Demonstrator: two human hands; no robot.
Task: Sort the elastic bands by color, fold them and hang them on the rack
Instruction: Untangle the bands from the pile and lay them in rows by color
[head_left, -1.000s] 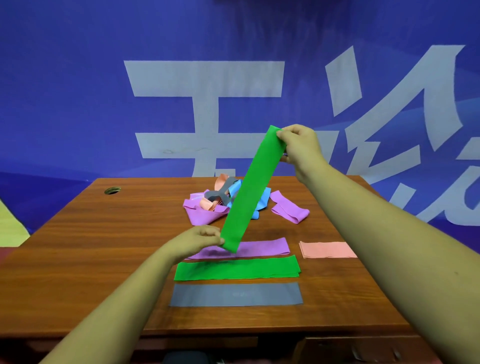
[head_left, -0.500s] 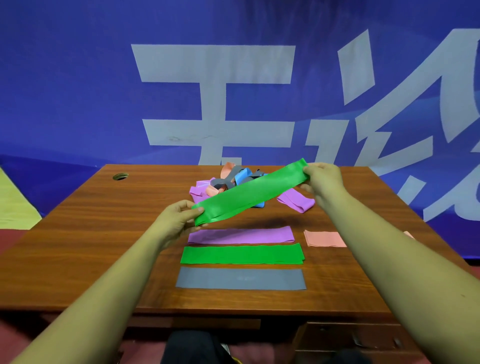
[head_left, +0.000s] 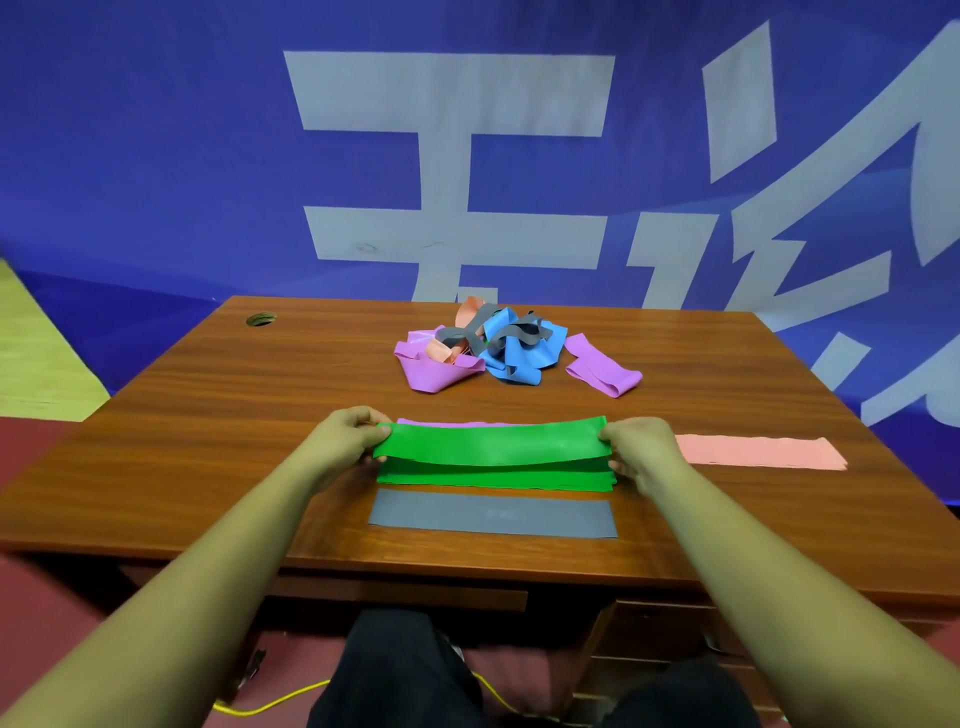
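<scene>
I hold a green elastic band (head_left: 493, 441) stretched level just above another green band (head_left: 493, 479) that lies flat on the wooden table (head_left: 234, 415). My left hand (head_left: 345, 441) pinches its left end and my right hand (head_left: 641, 449) pinches its right end. A purple band (head_left: 447, 423) lies flat behind, mostly hidden, and a grey band (head_left: 493, 514) lies flat in front. A pink band (head_left: 758, 452) lies flat to the right. No rack is in view.
A tangled pile of purple, pink, grey and blue bands (head_left: 483, 348) sits at the back middle, with a loose purple band (head_left: 602, 366) to its right. A cable hole (head_left: 261, 319) is at the back left. A blue banner stands behind the table.
The green band has come down from a steep tilt to level, low over the flat green band. Both hands moved down and toward me with it.
</scene>
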